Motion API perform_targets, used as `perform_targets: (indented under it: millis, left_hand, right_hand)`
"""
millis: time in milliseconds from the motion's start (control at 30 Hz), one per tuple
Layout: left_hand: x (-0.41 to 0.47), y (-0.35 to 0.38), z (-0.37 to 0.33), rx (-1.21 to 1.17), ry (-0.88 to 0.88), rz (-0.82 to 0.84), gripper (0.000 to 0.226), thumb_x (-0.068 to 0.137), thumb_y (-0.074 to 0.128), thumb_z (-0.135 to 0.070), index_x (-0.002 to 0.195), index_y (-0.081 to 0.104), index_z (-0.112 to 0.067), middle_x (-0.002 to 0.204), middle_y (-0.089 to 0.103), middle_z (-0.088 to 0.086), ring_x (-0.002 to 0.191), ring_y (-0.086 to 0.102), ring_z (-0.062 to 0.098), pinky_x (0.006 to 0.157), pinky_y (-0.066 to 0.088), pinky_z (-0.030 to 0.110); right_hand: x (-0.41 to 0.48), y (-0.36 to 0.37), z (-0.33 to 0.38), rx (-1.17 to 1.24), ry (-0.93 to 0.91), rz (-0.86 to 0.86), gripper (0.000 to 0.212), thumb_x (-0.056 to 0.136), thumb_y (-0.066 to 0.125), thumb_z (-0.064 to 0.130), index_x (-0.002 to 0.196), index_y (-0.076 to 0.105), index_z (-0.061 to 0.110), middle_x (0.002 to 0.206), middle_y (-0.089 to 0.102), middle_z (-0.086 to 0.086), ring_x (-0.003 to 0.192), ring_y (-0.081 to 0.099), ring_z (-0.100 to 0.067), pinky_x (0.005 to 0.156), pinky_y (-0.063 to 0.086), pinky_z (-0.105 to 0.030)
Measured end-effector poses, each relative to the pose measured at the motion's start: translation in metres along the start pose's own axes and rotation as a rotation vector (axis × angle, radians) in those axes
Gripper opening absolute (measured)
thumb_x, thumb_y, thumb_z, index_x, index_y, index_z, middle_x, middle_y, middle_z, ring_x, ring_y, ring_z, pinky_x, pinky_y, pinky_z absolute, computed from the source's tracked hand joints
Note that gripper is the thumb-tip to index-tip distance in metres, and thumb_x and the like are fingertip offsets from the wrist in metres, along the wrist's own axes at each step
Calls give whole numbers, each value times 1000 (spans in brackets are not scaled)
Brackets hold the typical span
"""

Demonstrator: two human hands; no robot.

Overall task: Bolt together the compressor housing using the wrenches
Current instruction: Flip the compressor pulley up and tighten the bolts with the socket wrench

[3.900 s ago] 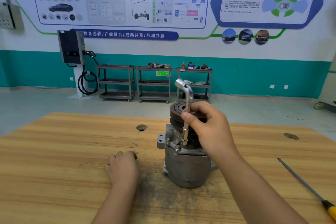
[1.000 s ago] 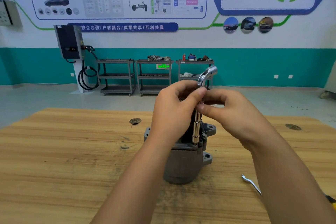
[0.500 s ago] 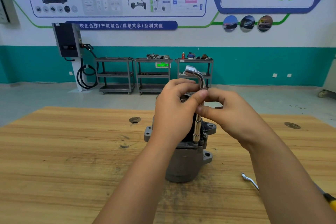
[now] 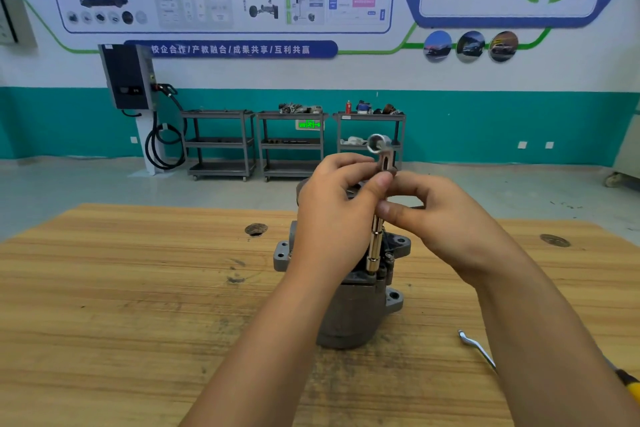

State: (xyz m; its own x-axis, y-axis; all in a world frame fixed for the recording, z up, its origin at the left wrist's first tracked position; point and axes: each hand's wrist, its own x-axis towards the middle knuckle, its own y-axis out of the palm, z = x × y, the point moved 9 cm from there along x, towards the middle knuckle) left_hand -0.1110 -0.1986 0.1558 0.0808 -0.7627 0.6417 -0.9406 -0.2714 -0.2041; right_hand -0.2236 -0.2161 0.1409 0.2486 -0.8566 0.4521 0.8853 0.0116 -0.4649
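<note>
Both my left hand point(image 4: 332, 215) and right hand point(image 4: 440, 218) pinched the stiff, probably slippery socket wrench point(image 4: 375, 248) mid-shaft at frame centre, upright on the seemingly heavy compressor housing point(image 4: 353, 312).

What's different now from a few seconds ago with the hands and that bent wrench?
The left hand left the table and joined the right hand pinching the wrench. The wrench moved to another bolt on the compressor, and its bent top swung round. The compressor stays upright on the table.
</note>
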Motion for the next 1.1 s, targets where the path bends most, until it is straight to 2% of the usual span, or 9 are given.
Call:
perform_targets:
  millis: [133, 367, 500, 600, 700, 800, 933, 1000, 1100]
  left_hand:
    - [-3, 3, -2, 47, 5, 9, 22, 90, 59, -29, 108, 66, -19, 112, 55, -6, 112, 52, 15, 97, 44, 42]
    - [-4, 5, -4, 80, -9, 28, 12, 88, 61, -27, 99, 63, -24, 108, 55, -7, 108, 52, 16, 94, 44, 42]
    - [-4, 9, -6, 100, 16, 66, 23, 94, 52, -21, 114, 64, -26, 116, 54, -8, 118, 46, 21, 102, 36, 46]
    - [-5, 11, -9, 70, 29, 84, 25, 97, 48, -17, 115, 64, -23, 114, 55, -8, 116, 49, 19, 105, 32, 49]
    - [-6, 13, -7, 62, 3, 90, 24, 95, 51, -23, 118, 60, -26, 115, 59, -10, 117, 50, 16, 105, 35, 47]
    - [-6, 10, -2, 48, -47, 63, 15, 88, 61, -31, 95, 51, -40, 103, 59, -19, 113, 50, 15, 96, 43, 40]
    - [-5, 5, 2, 33, -36, 15, 17, 90, 59, -23, 84, 49, -35, 90, 59, -17, 93, 55, 3, 76, 45, 18]
    - [-4, 4, 3, 41, -28, 19, 11, 92, 56, -20, 88, 55, -30, 89, 60, -16, 90, 55, 0, 74, 43, 15]
    - [-4, 6, 2, 24, -28, 41, 13, 93, 55, -21, 100, 64, -26, 100, 65, -12, 101, 56, 6, 89, 46, 30]
  right_hand:
    - [0, -3, 2, -40, -28, -19, 19, 88, 63, 14, 102, 68, 25, 104, 67, 10, 102, 59, -5, 87, 47, -30]
    - [1, -4, 2, -33, -47, -99, 20, 77, 68, 21, 94, 66, 31, 95, 67, 13, 94, 58, 4, 69, 41, -9]
    - [0, -2, 2, 23, -34, 9, 21, 85, 65, 16, 102, 68, 27, 102, 69, 12, 101, 60, 0, 90, 46, -27]
    - [0, -3, 0, -14, -25, -2, 16, 84, 66, 17, 99, 69, 24, 100, 68, 11, 100, 60, -2, 85, 43, -24]
    - [1, -9, -2, -88, -30, -94, 13, 80, 70, 20, 92, 67, 21, 94, 67, 11, 92, 58, 2, 72, 37, -15]
    - [0, -9, -3, -90, -35, -159, 15, 76, 69, 17, 89, 65, 23, 89, 66, 11, 85, 57, 6, 63, 37, -11]
    - [0, -2, 3, -70, -78, -65, 17, 80, 68, 20, 90, 64, 32, 97, 65, 14, 93, 53, 11, 66, 35, 4]
    - [1, -1, 2, -65, -69, -24, 18, 84, 66, 19, 91, 64, 35, 103, 64, 17, 96, 52, 12, 67, 37, 2]
    - [1, -10, -3, -98, -35, -102, 8, 81, 68, 24, 88, 66, 28, 99, 64, 18, 97, 53, 8, 71, 36, -12]
